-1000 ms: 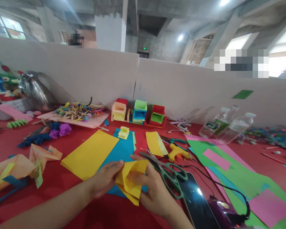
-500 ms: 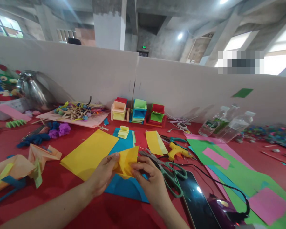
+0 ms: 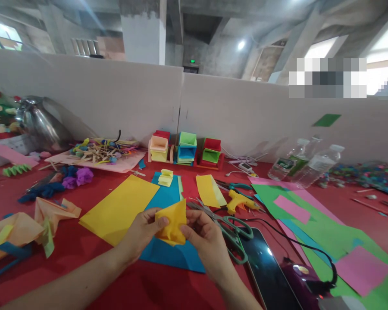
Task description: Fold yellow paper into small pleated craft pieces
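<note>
A creased piece of yellow paper (image 3: 172, 221) is held up between my two hands, above a blue sheet (image 3: 171, 257) on the red table. My left hand (image 3: 145, 230) pinches its left side, thumb on the near face. On the right edge, the thumb and fingers of my right hand (image 3: 207, 234) grip the same paper. Green-handled scissors (image 3: 234, 241) lie just right of my right hand. A small folded pale-yellow paper piece (image 3: 165, 178) rests on the blue sheet beyond, and a large yellow sheet (image 3: 116, 206) lies to the left.
Behind stand several folded-paper boxes (image 3: 186, 150). To the right are a yellow glue gun (image 3: 241, 201), a black phone (image 3: 270, 267), a dark cable, green sheets (image 3: 310, 219) and plastic bottles (image 3: 318, 165). A metal jug (image 3: 43, 125) and craft sticks (image 3: 100, 150) occupy the back left.
The yellow paper has turned a little in my hands. My left thumb now lies over its front, and my right fingers have shifted up along its right edge.
</note>
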A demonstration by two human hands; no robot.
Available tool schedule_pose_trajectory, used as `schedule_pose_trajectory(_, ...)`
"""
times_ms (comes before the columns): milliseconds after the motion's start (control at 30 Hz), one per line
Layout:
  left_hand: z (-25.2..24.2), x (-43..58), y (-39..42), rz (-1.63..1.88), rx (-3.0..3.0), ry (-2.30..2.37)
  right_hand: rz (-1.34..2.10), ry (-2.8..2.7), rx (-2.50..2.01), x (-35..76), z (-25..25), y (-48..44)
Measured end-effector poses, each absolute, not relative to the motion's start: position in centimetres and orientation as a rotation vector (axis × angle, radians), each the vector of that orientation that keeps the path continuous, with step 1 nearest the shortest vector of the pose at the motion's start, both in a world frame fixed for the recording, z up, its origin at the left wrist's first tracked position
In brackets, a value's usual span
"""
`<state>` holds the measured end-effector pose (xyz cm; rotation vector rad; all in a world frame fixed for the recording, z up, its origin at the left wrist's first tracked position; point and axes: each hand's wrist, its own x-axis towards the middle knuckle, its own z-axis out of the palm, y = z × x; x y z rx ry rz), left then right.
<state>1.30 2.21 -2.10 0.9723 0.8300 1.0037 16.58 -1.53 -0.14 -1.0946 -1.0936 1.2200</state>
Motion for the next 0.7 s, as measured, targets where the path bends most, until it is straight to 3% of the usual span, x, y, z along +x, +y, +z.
schedule_pose_trajectory(700,-2.23,0.70,1.71,1.163,1.406,1.102,1.467,-1.157,-1.002,15.82,-0.60,-1.89)
